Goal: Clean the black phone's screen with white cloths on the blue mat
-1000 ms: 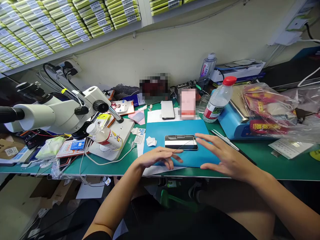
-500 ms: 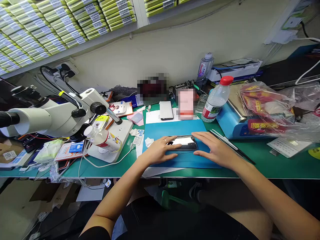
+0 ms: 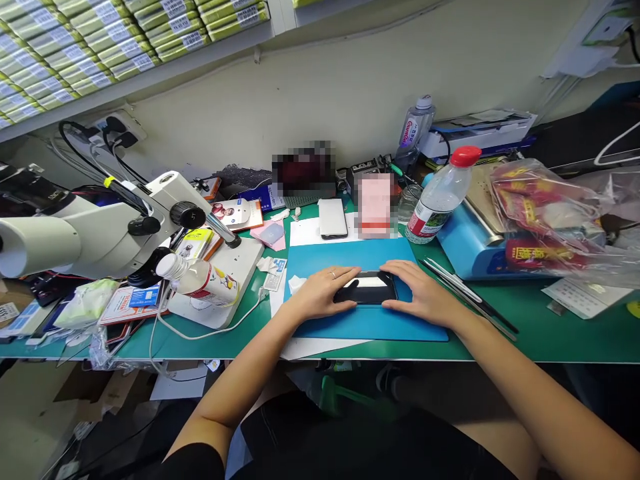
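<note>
A dark smartphone [image 3: 371, 293] lies sideways on the blue work mat [image 3: 345, 253], its glossy screen up with a bright reflection. Around its left end closes my left hand [image 3: 320, 293], fingers along the far edge and thumb along the near edge. My right hand [image 3: 419, 293] grips the other end the same way, fingertips at the far edge and thumb at the near one. Behind the mat lie a white phone-shaped slab [image 3: 333, 218] and a pink blurred item [image 3: 375, 203].
A microscope [image 3: 90, 233] and a drink bottle [image 3: 203, 280] stand left. Tweezers or similar slim tools [image 3: 473, 300] lie right of the mat. Beyond them are a red-capped bottle [image 3: 440, 197], a blue device [image 3: 463, 250] and plastic-wrapped packets [image 3: 550, 213]. Boxed goods [image 3: 100, 47] fill a shelf above.
Both hands have drawn in onto the phone's ends. The left fingers, stretched over the screen before, now hold its edges. The view has shifted slightly.
</note>
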`<control>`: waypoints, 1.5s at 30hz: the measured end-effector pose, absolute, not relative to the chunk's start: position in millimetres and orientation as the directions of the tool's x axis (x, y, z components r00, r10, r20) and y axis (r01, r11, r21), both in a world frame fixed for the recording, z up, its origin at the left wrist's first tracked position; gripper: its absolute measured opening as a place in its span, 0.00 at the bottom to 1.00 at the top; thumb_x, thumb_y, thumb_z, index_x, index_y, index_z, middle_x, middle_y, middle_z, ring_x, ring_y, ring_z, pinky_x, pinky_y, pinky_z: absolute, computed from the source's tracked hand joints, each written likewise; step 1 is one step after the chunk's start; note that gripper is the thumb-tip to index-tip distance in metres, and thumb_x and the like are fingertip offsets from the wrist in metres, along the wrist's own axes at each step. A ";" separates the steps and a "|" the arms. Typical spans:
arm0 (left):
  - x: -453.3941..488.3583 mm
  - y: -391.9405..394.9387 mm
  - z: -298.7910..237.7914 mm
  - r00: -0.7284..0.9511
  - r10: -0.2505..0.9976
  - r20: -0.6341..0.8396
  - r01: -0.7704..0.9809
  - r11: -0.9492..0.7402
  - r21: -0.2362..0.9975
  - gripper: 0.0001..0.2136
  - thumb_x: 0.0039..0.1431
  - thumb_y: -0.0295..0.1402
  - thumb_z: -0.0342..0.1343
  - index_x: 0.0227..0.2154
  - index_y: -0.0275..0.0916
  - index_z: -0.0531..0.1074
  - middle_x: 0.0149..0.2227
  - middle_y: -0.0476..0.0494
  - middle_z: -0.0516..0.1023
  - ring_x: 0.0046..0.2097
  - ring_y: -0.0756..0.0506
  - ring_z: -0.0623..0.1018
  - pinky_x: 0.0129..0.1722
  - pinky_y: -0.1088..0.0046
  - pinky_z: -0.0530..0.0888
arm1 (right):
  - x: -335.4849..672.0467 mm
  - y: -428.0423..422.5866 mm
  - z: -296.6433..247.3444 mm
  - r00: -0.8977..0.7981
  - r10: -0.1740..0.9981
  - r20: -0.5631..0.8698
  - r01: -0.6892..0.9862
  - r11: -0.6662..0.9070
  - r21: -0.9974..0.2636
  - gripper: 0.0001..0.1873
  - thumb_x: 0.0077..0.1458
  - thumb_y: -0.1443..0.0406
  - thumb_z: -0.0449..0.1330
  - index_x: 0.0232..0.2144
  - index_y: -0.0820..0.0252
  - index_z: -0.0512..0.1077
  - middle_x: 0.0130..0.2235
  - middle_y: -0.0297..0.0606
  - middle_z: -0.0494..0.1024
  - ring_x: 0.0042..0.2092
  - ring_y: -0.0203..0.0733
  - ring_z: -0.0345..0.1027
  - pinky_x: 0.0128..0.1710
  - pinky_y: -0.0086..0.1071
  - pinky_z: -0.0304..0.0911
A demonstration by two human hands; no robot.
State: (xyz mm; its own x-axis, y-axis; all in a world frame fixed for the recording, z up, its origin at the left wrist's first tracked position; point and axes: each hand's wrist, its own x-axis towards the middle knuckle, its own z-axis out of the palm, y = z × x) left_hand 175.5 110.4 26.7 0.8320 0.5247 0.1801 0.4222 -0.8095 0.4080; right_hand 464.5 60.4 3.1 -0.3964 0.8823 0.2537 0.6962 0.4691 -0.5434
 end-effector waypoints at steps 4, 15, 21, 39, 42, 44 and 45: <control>174.5 114.2 21.1 0.809 0.564 0.164 0.442 -0.768 0.463 0.36 0.63 0.44 0.61 0.70 0.42 0.54 0.63 0.35 0.70 0.63 0.36 0.71 0.62 0.55 0.71 | 463.6 63.2 2.8 -0.400 0.882 0.248 0.700 0.469 -0.539 0.35 0.55 0.45 0.64 0.59 0.55 0.69 0.59 0.51 0.73 0.63 0.62 0.64 0.61 0.58 0.63; 173.2 118.4 17.0 0.801 0.573 0.173 0.427 -0.749 0.506 0.36 0.62 0.47 0.61 0.68 0.42 0.56 0.61 0.34 0.71 0.62 0.35 0.72 0.60 0.53 0.72 | 465.6 66.2 -3.0 -0.418 0.886 0.200 0.734 0.460 -0.499 0.39 0.53 0.43 0.65 0.60 0.56 0.68 0.62 0.52 0.70 0.66 0.64 0.58 0.64 0.59 0.59; 173.0 117.9 15.3 0.798 0.576 0.179 0.426 -0.748 0.509 0.34 0.62 0.48 0.61 0.67 0.43 0.57 0.61 0.34 0.71 0.63 0.35 0.71 0.61 0.53 0.72 | 465.8 65.8 -4.1 -0.419 0.888 0.188 0.744 0.455 -0.490 0.40 0.54 0.42 0.64 0.61 0.56 0.67 0.62 0.52 0.70 0.67 0.64 0.57 0.64 0.59 0.59; 171.7 120.5 13.1 0.799 0.578 0.163 0.419 -0.731 0.539 0.36 0.61 0.50 0.61 0.68 0.45 0.57 0.62 0.36 0.71 0.63 0.36 0.71 0.62 0.51 0.71 | 473.6 61.2 -3.5 -0.389 0.901 0.190 0.732 0.428 -0.530 0.37 0.56 0.45 0.63 0.63 0.53 0.66 0.63 0.50 0.69 0.66 0.65 0.58 0.63 0.59 0.61; 172.1 120.4 14.0 0.798 0.581 0.159 0.422 -0.728 0.541 0.35 0.62 0.50 0.61 0.68 0.45 0.57 0.63 0.37 0.71 0.63 0.37 0.71 0.62 0.52 0.71 | 474.6 61.3 -2.9 -0.398 0.899 0.185 0.723 0.431 -0.539 0.35 0.57 0.47 0.63 0.62 0.53 0.68 0.62 0.50 0.70 0.66 0.64 0.58 0.63 0.59 0.61; 172.8 120.4 14.3 0.803 0.577 0.150 0.424 -0.729 0.538 0.35 0.62 0.50 0.60 0.68 0.46 0.57 0.63 0.37 0.71 0.64 0.37 0.71 0.63 0.53 0.71 | 474.8 61.4 -3.5 -0.403 0.897 0.183 0.721 0.435 -0.540 0.34 0.57 0.47 0.63 0.61 0.55 0.68 0.62 0.50 0.70 0.66 0.64 0.58 0.63 0.58 0.61; 173.1 120.5 14.3 0.805 0.575 0.145 0.425 -0.730 0.535 0.35 0.62 0.49 0.60 0.68 0.46 0.57 0.64 0.37 0.70 0.64 0.37 0.71 0.63 0.52 0.71 | 474.8 61.4 -4.0 -0.405 0.896 0.182 0.721 0.435 -0.540 0.34 0.57 0.47 0.63 0.61 0.55 0.67 0.62 0.51 0.69 0.66 0.64 0.58 0.63 0.58 0.60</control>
